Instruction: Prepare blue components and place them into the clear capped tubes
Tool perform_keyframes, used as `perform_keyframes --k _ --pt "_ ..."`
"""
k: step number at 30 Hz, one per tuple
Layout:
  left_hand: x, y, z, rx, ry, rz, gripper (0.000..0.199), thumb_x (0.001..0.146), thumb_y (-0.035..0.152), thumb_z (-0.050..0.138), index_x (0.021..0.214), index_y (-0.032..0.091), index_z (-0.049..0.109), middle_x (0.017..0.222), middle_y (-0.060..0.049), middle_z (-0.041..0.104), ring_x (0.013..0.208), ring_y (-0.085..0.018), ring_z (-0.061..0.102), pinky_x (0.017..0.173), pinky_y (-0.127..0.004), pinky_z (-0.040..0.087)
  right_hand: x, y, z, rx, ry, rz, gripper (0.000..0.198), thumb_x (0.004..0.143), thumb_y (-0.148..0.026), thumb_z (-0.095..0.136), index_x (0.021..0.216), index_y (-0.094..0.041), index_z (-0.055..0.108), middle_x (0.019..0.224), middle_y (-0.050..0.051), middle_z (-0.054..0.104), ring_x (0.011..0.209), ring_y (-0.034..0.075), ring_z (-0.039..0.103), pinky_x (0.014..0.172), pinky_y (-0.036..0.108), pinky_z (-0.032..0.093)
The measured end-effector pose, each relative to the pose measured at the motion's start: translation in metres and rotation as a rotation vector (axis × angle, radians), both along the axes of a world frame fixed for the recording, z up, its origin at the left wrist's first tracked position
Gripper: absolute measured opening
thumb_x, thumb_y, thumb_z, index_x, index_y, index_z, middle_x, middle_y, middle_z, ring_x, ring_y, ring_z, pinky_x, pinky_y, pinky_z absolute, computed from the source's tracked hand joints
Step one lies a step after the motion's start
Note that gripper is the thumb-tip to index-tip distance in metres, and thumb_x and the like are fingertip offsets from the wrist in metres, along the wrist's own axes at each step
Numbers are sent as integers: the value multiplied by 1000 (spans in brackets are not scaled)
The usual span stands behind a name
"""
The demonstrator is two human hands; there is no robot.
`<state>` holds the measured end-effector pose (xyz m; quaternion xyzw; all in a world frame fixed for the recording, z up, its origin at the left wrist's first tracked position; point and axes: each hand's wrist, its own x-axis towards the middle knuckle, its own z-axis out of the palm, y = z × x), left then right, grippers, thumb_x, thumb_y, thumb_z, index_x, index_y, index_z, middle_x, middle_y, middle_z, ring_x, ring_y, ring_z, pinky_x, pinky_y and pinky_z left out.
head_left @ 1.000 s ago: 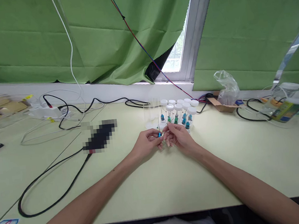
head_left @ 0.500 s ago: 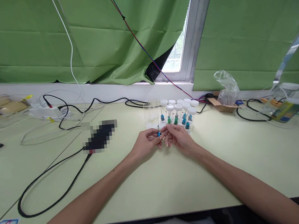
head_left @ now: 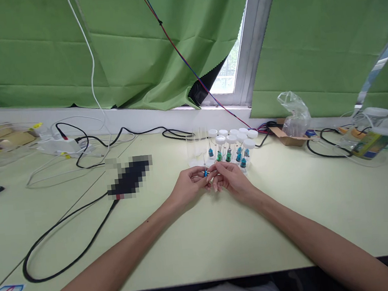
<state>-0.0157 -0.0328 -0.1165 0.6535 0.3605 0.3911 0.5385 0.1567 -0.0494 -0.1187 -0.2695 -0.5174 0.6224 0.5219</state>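
Shiny blue, the small part sits pinched between the thumb and fingers of your left hand, just in front of the see-through jars. One thin, straight wire sticks up from it. Your right hand is bent close beside it, fingertips together; you can't tell if they grip anything. Behind your hands, clear round jars with flat white lids hold little blue and green parts. Clear tubes stand to their left. Your table is smooth and pale, and wrinkly green cloth hangs behind it.
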Motion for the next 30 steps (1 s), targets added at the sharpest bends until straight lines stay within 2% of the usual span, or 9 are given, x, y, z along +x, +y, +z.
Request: perform_keyframes --k 6,12,24,30 --pt "0 1 -2 -9 -12 10 46 74 46 76 106 15 64 81 -3 67 66 -17 67 69 -31 51 0 -1 -1 -1 -4 0 36 87 -51 63 87 -15 68 77 6 72 50 11 62 44 20 45" --pt "1 -1 0 -13 -38 18 45 72 46 77 98 16 57 79 -4 69 67 -19 69 69 -34 54 0 -1 0 2 -17 8 38 86 -52 63 88 -15 67 78 6 72 51 11 63 45 21 46" --pt "3 -2 2 -6 -33 8 42 72 46 77 96 14 64 82 -6 70 69 -20 70 70 -33 54 -1 0 0 4 -27 12 38 84 -54 65 88 -15 67 80 7 73 52 11 63 44 21 45" --pt "2 -1 0 5 -27 8 40 74 43 75 99 14 66 93 -8 69 68 -19 70 70 -34 53 -1 -1 -1 4 -30 19 37 85 -52 64 89 -15 67 79 6 72 52 11 63 45 20 45"
